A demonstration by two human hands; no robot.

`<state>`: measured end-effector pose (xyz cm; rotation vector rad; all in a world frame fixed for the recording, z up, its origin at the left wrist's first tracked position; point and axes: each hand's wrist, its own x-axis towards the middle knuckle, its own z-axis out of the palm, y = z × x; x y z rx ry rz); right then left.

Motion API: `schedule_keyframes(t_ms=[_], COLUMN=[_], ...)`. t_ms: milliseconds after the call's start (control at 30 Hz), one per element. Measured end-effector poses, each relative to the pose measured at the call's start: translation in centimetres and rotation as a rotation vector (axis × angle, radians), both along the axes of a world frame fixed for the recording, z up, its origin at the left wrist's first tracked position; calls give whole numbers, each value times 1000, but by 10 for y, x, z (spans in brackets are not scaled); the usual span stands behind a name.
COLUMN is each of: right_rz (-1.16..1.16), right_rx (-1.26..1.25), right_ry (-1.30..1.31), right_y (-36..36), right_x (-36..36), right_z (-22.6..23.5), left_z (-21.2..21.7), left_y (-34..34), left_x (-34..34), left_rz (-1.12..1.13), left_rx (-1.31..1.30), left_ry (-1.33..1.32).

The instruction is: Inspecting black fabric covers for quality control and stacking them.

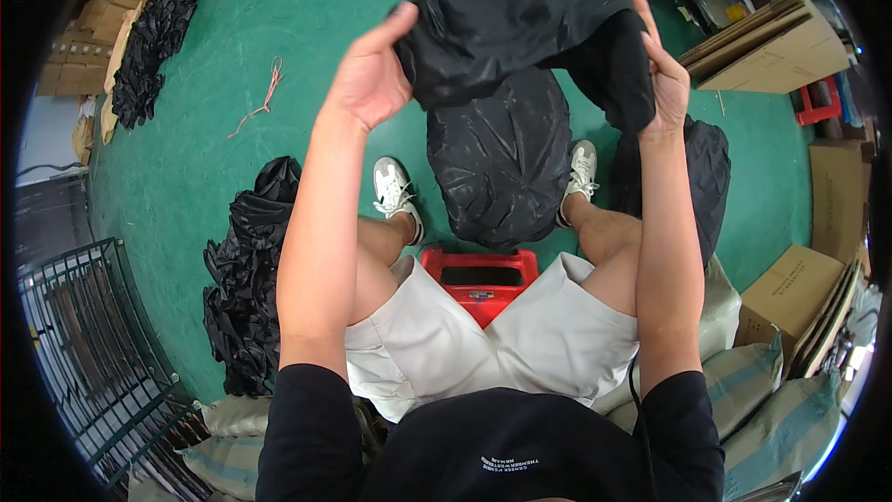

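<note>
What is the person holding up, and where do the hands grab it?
A black garment: left hand grips its upper left edge, right hand its upper right edge.

The single head view is looking steeply down from the person's head, facing forward over the lap toward the green floor [279, 19]. It is sitting close above the torso: the black shirt is filling the lower edge, and both forearms are rising from there to the left hand [372, 79] and right hand [664, 74] near the top. The fisheye lens is bending straight edges toward the rim and darkening the corners. No second view is overlapping this one.
</note>
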<state>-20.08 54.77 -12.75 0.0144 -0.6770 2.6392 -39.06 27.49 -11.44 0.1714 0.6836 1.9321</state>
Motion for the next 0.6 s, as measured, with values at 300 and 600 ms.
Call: schedule_keyframes(t_ms=[300,600], right_rz=[48,54], right_rx=[4,64], right_ry=[55,-14], right_y=[-2,5], right_x=[0,4], right_z=[6,2], left_z=[-5,-3], left_y=[-3,6], left_x=[-6,8], left_rz=[151,192], left_rx=[83,127], left_ry=[26,89])
